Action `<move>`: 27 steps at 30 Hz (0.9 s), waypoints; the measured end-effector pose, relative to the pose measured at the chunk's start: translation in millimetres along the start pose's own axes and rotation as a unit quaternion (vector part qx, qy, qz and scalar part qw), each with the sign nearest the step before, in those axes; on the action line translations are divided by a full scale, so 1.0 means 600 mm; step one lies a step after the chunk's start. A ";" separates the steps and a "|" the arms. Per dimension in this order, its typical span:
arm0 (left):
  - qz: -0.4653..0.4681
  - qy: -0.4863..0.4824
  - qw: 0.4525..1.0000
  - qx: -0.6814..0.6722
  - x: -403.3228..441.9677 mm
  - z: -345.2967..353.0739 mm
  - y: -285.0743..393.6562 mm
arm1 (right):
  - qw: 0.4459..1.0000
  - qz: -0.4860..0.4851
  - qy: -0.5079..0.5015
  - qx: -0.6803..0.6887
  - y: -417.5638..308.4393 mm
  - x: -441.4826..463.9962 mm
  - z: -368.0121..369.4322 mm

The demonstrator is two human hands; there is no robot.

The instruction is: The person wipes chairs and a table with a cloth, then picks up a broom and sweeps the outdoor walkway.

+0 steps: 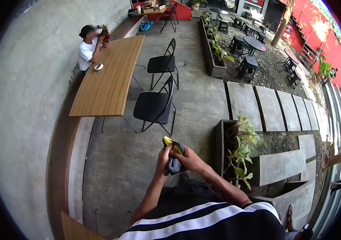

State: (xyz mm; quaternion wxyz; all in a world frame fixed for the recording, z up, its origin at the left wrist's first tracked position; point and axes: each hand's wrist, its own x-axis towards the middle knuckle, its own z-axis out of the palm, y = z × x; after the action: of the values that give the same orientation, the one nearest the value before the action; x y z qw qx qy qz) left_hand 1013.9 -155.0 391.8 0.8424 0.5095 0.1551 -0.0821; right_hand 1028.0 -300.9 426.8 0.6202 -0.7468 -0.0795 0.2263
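A folded cloth (175,165), grey with yellow and dark edging, is held out in front of my body above the concrete floor. My left hand (162,158) is closed around its left side. From the other side my right hand (189,160) grips it, with the thumb on top near the yellow part. The two hands are close together, and parts of the cloth are hidden behind the fingers. Just beyond them stands a black folding chair (152,107), apart from the cloth.
A long wooden table (108,84) bears a small white dish (98,67). A person in a white shirt (85,54) sits behind it. Another black folding chair (161,64) is farther off. To my right is a planter box (220,146) with leafy plants (243,146).
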 end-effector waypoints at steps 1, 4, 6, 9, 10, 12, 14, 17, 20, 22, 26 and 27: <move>0.001 -0.001 1.000 0.000 0.032 0.001 0.012 | 1.000 0.007 -0.022 -0.011 -0.019 0.033 -0.021; -0.023 -0.059 0.996 -0.059 0.147 0.007 0.044 | 0.999 0.001 -0.017 -0.038 -0.061 0.121 -0.077; -0.029 -0.081 0.995 -0.053 0.219 0.020 0.063 | 0.999 -0.010 0.026 -0.035 -0.065 0.168 -0.088; -0.062 -0.123 0.990 -0.029 0.310 0.035 0.087 | 0.997 -0.009 0.082 -0.006 -0.040 0.247 -0.118; -0.078 -0.138 0.987 -0.012 0.343 0.042 0.094 | 0.994 -0.011 0.112 0.010 -0.035 0.268 -0.125; -0.108 -0.175 0.978 0.021 0.406 0.063 0.117 | 0.987 -0.002 0.158 0.039 -0.044 0.297 -0.137; -0.132 -0.208 0.969 0.027 0.456 0.093 0.144 | 0.972 0.008 0.219 0.086 -0.068 0.324 -0.162; -0.174 -0.253 0.951 0.031 0.531 0.151 0.179 | 0.961 0.007 0.257 0.099 -0.115 0.367 -0.202; -0.200 -0.272 0.938 0.078 0.593 0.189 0.214 | 0.955 0.011 0.279 0.102 -0.129 0.394 -0.233; -0.207 -0.275 0.935 0.085 0.639 0.220 0.215 | 0.954 -0.011 0.289 0.079 -0.139 0.424 -0.269; -0.217 -0.273 0.930 0.115 0.733 0.282 0.191 | 0.965 0.042 0.256 0.026 -0.140 0.459 -0.369; -0.212 -0.276 0.929 0.124 0.762 0.305 0.180 | 0.963 0.040 0.264 0.026 -0.129 0.472 -0.400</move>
State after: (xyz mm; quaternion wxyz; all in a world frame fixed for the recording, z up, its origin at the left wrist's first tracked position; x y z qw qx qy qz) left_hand 1507.6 -256.9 403.3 0.7451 0.5223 0.0097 -0.4147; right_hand 1396.1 -384.7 464.2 0.6292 -0.7661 0.1224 0.0478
